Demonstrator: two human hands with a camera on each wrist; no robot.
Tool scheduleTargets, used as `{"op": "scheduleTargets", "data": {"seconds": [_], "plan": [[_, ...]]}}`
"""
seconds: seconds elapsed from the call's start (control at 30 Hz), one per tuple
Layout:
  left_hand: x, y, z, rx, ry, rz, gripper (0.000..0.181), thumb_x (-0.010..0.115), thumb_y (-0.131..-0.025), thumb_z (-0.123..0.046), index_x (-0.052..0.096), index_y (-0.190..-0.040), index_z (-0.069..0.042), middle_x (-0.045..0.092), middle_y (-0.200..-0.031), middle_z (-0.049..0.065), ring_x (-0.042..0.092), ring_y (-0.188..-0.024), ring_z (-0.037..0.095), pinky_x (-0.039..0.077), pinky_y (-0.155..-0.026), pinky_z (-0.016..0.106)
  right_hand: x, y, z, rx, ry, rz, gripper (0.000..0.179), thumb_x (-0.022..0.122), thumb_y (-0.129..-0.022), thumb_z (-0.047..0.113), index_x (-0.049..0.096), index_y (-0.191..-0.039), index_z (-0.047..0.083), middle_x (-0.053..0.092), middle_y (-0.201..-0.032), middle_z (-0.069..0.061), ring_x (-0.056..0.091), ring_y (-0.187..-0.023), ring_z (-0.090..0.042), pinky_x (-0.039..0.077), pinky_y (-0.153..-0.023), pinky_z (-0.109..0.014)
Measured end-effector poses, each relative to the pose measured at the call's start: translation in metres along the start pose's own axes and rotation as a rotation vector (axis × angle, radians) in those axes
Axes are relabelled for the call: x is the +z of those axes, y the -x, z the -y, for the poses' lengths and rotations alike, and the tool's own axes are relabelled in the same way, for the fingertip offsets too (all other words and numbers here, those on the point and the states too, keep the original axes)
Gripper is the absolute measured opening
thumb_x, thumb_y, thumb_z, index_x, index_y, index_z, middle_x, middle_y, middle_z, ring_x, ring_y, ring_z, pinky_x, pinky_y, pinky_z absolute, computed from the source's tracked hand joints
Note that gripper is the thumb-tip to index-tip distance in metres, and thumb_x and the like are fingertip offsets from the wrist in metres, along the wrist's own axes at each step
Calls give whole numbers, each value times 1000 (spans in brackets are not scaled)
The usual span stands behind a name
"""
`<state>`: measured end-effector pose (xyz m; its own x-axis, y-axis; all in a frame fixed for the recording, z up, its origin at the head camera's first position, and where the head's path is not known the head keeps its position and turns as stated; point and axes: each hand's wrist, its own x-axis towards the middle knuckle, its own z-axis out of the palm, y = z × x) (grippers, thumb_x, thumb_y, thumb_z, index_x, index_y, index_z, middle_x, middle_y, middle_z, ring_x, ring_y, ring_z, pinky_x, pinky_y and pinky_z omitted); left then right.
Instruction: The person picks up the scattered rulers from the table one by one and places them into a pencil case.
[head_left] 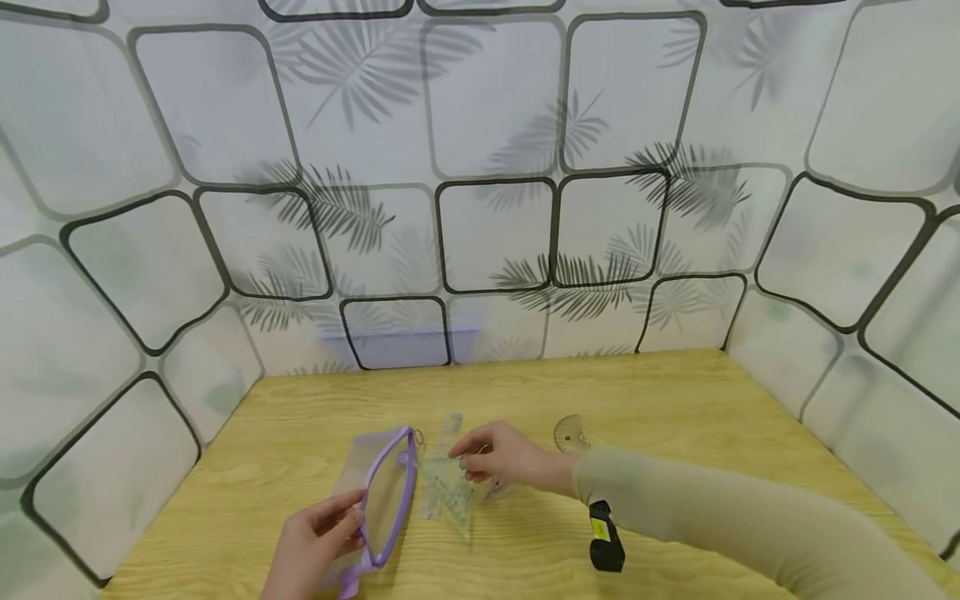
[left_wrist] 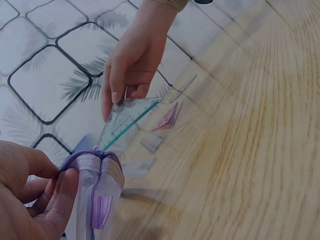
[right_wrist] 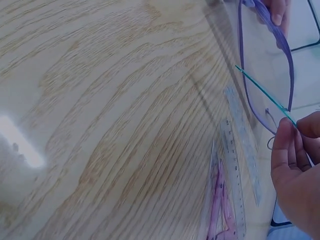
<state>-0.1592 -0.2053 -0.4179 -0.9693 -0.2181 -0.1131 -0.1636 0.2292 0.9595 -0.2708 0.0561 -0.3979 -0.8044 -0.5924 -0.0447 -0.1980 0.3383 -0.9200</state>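
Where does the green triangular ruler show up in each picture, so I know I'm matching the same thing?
Head: green triangular ruler low, just left of centre, beside the purple-edged pouch.
Left wrist: green triangular ruler left of centre, pinched by the right hand.
Right wrist: green triangular ruler towards the right, edge-on, a thin green line.
Shared landmark: the purple-edged pouch, in the left hand.

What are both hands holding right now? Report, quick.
Left hand: closed, pinching the purple-trimmed pouch by its edge.
Right hand: closed, pinching the green-edged set square.
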Motion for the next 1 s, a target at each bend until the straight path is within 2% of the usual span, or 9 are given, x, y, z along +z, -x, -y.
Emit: {"op": "scheduleTargets", "data": {"seconds": [0.2, 0.4, 0.7, 1.0], "plan": [[0, 2, 0, 3, 0, 0, 34, 62, -95, -3, 62, -127, 8, 65, -87, 5, 66, -73, 11, 62, -68, 23, 13, -12, 0, 24, -52, -29, 23, 59, -96, 3, 69, -115, -5, 68, -99, -24, 64, -72, -7, 63, -77, -39], [0, 3, -1, -3, 16, 4, 34, 61, -95, -2, 61, -127, 8, 68, -89, 7, 66, -73, 11, 62, -67, 23, 19, -23, 5, 13, -74, -32, 24, 58, -96, 1, 67, -117, -7, 67, -94, -16, 64, -70, -8, 63, -78, -39], [0, 3, -5, -17, 25, 4, 36, 62, -94, -3, 61, -128, 8, 69, -93, 9, 67, -76, 13, 62, -68, 24, 24, -33, 10, 30, -124, -16, 25, 57, -97, 0, 66, -119, -7, 65, -93, -13, 66, -71, -9, 63, -82, -42], [2, 5, -6, -19, 33, 11, 35, 61, -94, -2, 61, -127, 9, 64, -89, 6, 66, -74, 13, 62, -68, 23, 34, -39, 7, 39, -170, -15, 26, 59, -95, -2, 64, -119, -10, 65, -101, -16, 69, -73, -11, 63, -77, -31]]}}
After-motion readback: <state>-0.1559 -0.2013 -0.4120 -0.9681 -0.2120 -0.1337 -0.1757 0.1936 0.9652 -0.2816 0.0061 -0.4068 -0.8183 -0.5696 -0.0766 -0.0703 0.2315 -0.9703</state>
